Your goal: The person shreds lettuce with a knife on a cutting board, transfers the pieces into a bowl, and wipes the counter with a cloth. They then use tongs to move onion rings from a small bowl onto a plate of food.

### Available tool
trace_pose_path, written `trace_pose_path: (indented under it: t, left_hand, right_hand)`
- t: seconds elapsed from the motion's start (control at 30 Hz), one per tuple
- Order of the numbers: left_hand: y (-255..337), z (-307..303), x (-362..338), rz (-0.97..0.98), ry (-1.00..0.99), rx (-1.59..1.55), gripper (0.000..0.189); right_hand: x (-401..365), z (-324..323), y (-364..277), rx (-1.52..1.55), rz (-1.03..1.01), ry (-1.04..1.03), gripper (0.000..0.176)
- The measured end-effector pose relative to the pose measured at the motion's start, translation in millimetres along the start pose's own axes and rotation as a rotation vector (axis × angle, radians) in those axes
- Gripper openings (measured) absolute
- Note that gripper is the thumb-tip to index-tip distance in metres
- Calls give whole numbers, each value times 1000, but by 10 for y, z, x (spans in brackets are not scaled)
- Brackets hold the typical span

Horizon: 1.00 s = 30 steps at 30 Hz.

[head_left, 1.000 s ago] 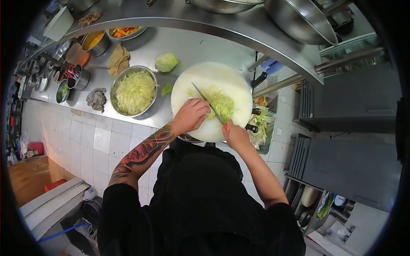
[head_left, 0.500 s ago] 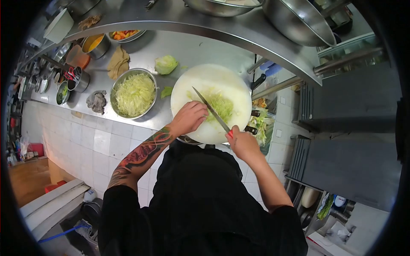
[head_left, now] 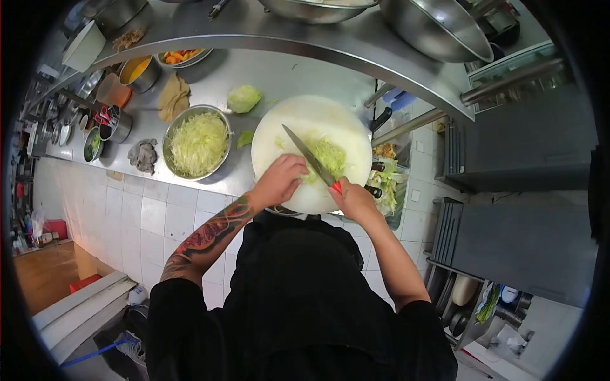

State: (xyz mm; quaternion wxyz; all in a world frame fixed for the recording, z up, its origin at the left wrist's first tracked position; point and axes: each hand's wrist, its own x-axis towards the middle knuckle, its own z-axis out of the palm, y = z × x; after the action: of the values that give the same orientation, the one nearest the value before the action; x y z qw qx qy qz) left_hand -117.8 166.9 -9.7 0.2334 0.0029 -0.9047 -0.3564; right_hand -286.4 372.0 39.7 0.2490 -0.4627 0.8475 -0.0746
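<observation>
My right hand (head_left: 356, 201) is wrapped round the red handle of a kitchen knife (head_left: 309, 154), whose long blade points up and to the left across a round white cutting board (head_left: 273, 120). Under and beside the blade lies a heap of shredded cabbage (head_left: 328, 156). My left hand (head_left: 279, 179) rests on the board left of the blade, its fingers curled down on a small piece of cabbage mostly hidden beneath them. A steel bowl (head_left: 166, 149) full of shredded cabbage stands to the left. A cut chunk of cabbage (head_left: 244, 99) lies behind the board.
A tan cloth (head_left: 173, 98) and a grey rag (head_left: 143, 155) lie on the steel counter (head_left: 279, 73). Pots and a container with red-handled scissors (head_left: 116, 124) stand at left. A steel shelf (head_left: 254, 38) overhangs the back. Another knife handle (head_left: 382, 119) and vegetable scraps (head_left: 389, 184) are at right.
The knife and my right hand have shifted slightly left and upward, and the blade shows a broader face. My left hand stays curled at nearly the same spot.
</observation>
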Motion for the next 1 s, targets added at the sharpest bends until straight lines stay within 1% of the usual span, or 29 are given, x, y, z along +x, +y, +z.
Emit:
trace_pose_path:
  t: [0.1,0.23,0.33,0.43,0.5,0.57,0.6,0.63,0.7,0.73,0.77,0.87,0.93,1.0]
  left_hand:
    - [100,107,-16,0,-19,91,32]
    - [59,68,-2,20,-28,97,32]
    - [53,18,19,46,-43,104,31]
    - [32,43,13,13,-44,85,30]
    - [45,4,24,25,-54,93,29]
    - [37,-1,31,44,-60,94,28]
    - [24,22,25,45,-49,92,28]
    - [17,44,11,44,-39,90,28]
    - [18,52,-9,29,-37,79,28]
    - [24,48,3,18,-32,73,28]
    - [31,42,20,21,-28,75,28]
    - [30,11,11,27,-34,47,28]
    - [8,45,-12,11,-10,33,28]
    - [11,52,-28,1,0,31,27]
  right_hand:
    - [-346,-185,-4,-84,1,20,38]
    - [-685,-338,-38,-147,6,-2,35]
    - [-617,-264,-102,-98,36,-30,35]
    - [-106,287,37,-43,-9,12,35]
    - [-149,133,4,-68,-15,32,35]
    - [-440,-329,-197,-100,-1,-26,34]
    - [-556,-406,-217,-77,6,-39,32]
    - [-523,-332,-193,-81,6,-42,32]
    - [-363,77,-89,-82,46,-37,31]
    - [-213,207,-97,-35,-27,41,32]
    - [-169,223,-26,-38,-29,45,32]
    - [-321,-187,-249,-58,4,13,33]
    - [-564,-380,-246,-55,47,-94,34]
    - [-398,-32,-181,-55,61,-83,34]
